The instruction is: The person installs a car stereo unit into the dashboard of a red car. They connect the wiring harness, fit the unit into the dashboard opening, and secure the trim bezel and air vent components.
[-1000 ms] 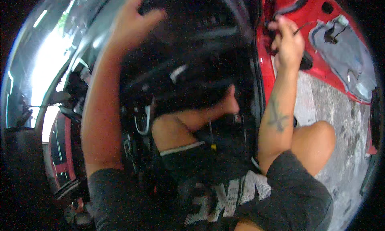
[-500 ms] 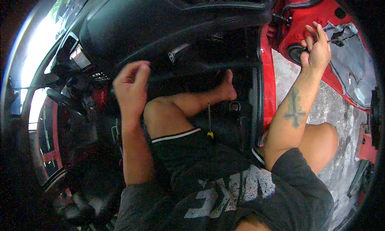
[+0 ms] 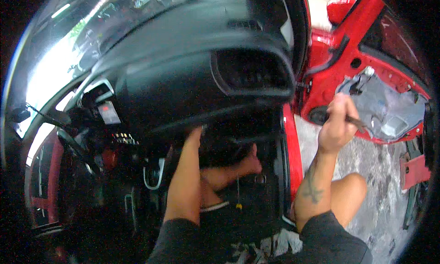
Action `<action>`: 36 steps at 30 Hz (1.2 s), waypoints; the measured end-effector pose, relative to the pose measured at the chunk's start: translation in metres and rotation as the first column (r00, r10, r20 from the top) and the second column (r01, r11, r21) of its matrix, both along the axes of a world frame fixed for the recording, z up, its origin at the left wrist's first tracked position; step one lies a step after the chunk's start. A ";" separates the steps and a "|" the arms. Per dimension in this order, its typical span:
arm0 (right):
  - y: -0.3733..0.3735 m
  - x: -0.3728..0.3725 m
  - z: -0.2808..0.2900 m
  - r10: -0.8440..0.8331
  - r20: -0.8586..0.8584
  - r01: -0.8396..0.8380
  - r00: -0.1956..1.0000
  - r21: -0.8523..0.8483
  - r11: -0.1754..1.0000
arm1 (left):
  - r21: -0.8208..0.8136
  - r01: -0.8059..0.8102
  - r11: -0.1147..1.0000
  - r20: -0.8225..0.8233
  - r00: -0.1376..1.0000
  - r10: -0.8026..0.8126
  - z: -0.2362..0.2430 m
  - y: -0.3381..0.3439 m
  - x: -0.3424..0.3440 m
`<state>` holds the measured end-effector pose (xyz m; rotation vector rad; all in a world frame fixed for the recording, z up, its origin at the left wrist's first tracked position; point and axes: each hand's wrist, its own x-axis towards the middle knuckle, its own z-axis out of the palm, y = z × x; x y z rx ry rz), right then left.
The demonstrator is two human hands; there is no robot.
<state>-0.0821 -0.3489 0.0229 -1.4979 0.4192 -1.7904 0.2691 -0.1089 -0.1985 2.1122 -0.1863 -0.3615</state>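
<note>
My left hand (image 3: pixel 196 134) reaches under the black dashboard (image 3: pixel 169 80); only the wrist end shows, and the fingers are hidden behind the lower edge. Out at the open doorway on the right, my right hand (image 3: pixel 338 129) is closed around a slim dark tool (image 3: pixel 356 122) whose kind is blurred. Behind that hand stands the red car door (image 3: pixel 316 95), its inner trim off and a grey lining sheet (image 3: pixel 389 110) showing. A screwdriver with a yellow handle (image 3: pixel 239 206) is on the dark floor near my bare foot (image 3: pixel 253 161).
An open recess (image 3: pixel 252 74) sits in the dashboard's right part. Toward the left are the steering wheel (image 3: pixel 73 147), a white label card (image 3: pixel 108 112) and a silver-edged gear surround (image 3: pixel 153 174). The red door sill (image 3: pixel 293 158) borders a grey concrete floor (image 3: pixel 316 147).
My left hand has gone from in front of the dashboard to beneath it. My right hand has drawn back from the door with the dark tool. The view has tilted up.
</note>
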 end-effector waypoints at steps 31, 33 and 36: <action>-0.074 0.291 0.171 -0.453 -0.755 -0.265 0.475 -0.613 0.744 | -0.844 -0.297 0.446 -0.505 0.721 -0.475 0.072 0.121 -0.135; -0.048 0.266 0.174 -0.343 -0.735 -0.302 0.585 -0.590 0.749 | -0.836 -0.321 0.445 -0.515 0.738 -0.436 0.072 0.130 -0.152; 0.003 0.202 0.181 -0.162 -0.701 -0.387 0.694 -0.554 0.737 | -0.847 -0.313 0.429 -0.480 0.797 -0.366 0.087 0.134 -0.178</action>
